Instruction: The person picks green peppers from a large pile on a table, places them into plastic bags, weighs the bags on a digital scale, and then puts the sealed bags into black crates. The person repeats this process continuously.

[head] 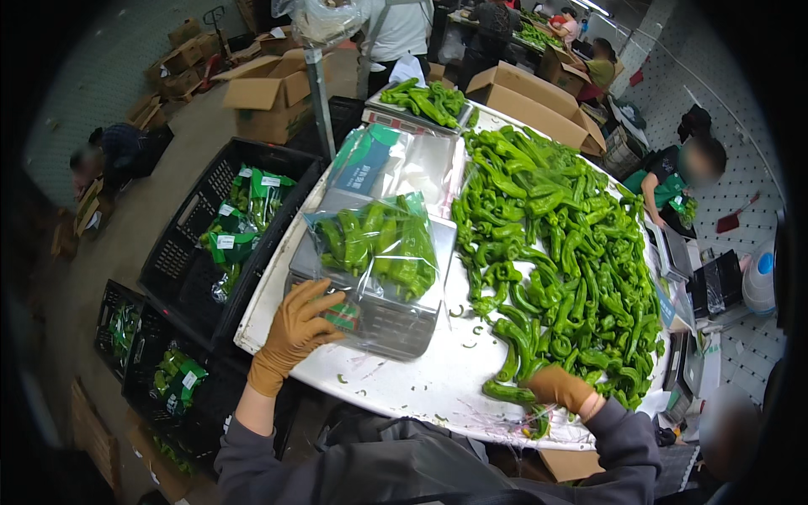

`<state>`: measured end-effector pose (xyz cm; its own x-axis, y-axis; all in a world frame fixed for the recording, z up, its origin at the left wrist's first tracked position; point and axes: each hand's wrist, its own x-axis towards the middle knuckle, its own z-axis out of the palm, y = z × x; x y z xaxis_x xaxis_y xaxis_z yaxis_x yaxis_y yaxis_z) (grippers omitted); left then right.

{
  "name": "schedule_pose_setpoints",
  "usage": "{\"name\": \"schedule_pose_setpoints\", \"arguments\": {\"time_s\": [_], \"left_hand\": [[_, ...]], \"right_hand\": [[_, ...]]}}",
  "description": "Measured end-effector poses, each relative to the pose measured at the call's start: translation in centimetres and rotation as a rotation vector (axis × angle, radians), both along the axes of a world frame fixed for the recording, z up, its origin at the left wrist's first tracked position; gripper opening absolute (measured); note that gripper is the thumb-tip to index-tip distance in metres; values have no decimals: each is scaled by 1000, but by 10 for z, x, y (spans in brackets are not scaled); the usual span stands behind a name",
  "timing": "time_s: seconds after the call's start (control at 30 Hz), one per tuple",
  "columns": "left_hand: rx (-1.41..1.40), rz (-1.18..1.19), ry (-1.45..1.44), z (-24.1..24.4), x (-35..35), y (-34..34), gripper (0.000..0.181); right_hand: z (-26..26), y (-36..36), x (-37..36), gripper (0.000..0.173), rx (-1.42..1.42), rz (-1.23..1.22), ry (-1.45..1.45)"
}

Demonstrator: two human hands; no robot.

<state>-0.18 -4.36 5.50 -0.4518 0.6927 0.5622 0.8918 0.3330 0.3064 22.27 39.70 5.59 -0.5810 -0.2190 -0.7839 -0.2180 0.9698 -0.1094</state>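
Note:
A clear plastic bag of green peppers lies on a digital scale at the near left of the white table. Beside the scale's front left corner is my left hand, in a tan glove, fingers spread at the edge of the bag; whether it touches the film is unclear. My right hand, gloved too, rests on green peppers at the near edge of the large heap; its fingertips are hidden, so a grip cannot be told. Behind the scale lies a stack of flat printed bags.
Black plastic crates with bagged peppers stand left of the table. A second scale bearing peppers is at the far end. Open cardboard boxes stand beyond. A person in a green apron works at the right; others are farther back.

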Motion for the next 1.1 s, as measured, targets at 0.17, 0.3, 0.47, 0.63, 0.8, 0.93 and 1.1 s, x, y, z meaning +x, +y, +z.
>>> {"name": "schedule_pose_setpoints", "arguments": {"time_s": [0.17, 0.3, 0.47, 0.63, 0.8, 0.93, 1.1], "left_hand": [[13, 21, -20, 5, 4, -11, 29], [90, -39, -177, 12, -14, 0, 21], [632, 103, -393, 65, -39, -18, 33], [776, 14, -223, 143, -37, -15, 25], [673, -38, -421, 112, -84, 4, 18], [673, -63, -423, 138, -67, 21, 18], [701, 47, -625, 94, -26, 8, 22]], "right_hand": [[26, -85, -109, 65, -280, 361, 1033], [-6, -81, -160, 26, -486, 304, 1041], [117, -78, -195, 22, -1342, -383, 966], [208, -80, -198, 22, -1371, -42, 1257], [169, -67, -226, 35, -1481, -566, 1004], [179, -66, -212, 34, -1548, -623, 1118], [108, -78, -168, 33, -1420, -615, 1224]]}}
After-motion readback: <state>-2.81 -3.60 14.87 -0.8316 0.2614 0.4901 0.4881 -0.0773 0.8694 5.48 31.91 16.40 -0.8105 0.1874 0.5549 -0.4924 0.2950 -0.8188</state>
